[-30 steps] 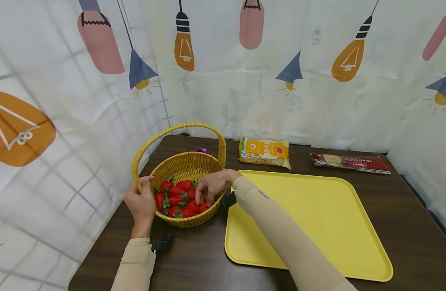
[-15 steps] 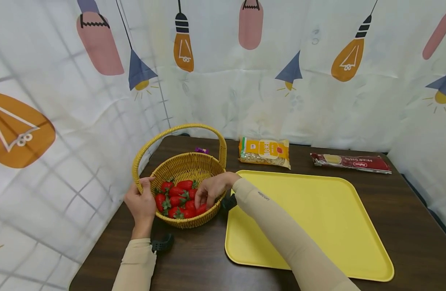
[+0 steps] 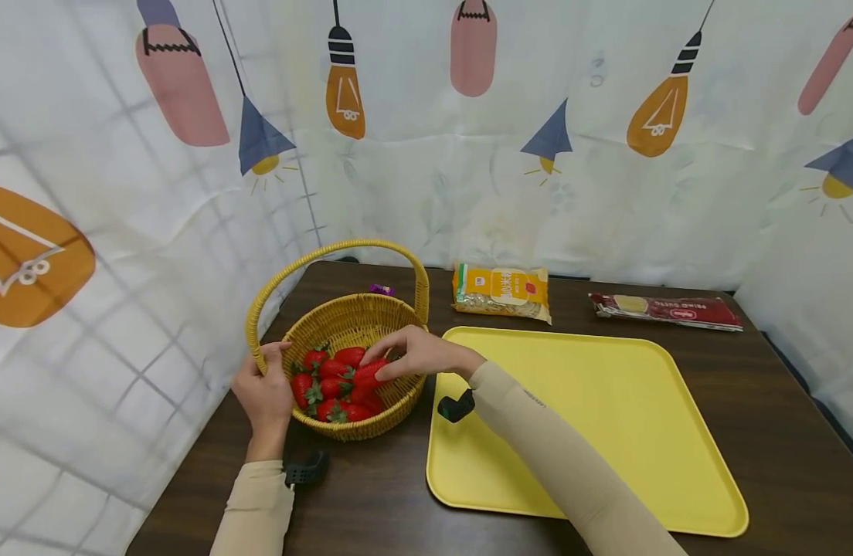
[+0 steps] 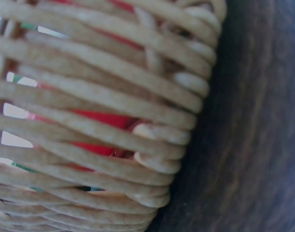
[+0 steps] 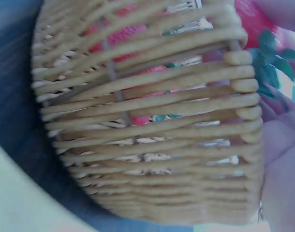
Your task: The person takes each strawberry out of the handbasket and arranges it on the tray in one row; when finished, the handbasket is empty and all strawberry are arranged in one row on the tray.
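Note:
A yellow wicker basket (image 3: 371, 309) with a tall arched handle holds several red strawberries (image 3: 317, 388) with green leaves. At the basket's left side, my left hand (image 3: 265, 394) grips the rim by the handle's base. My right hand (image 3: 426, 354) reaches over the right rim and pinches one strawberry (image 3: 369, 374) between thumb and fingers, just above the others. The right wrist view shows that strawberry's green leaves (image 5: 268, 63) beside the palm, past the wicker wall (image 5: 162, 125). Through the weave in the left wrist view, bits of red strawberry (image 4: 99, 118) show.
A yellow tray (image 3: 579, 432) lies right of the basket, under my right forearm. Behind it are a yellow-orange food packet (image 3: 501, 292) and a long dark-red packet (image 3: 666, 310). A small purple wrapped item (image 3: 381, 289) sits behind the basket on the dark table (image 3: 371, 494).
My right hand has come up from the lower right of the strawberries with one pinched in its fingers. The left hand keeps its grip on the basket.

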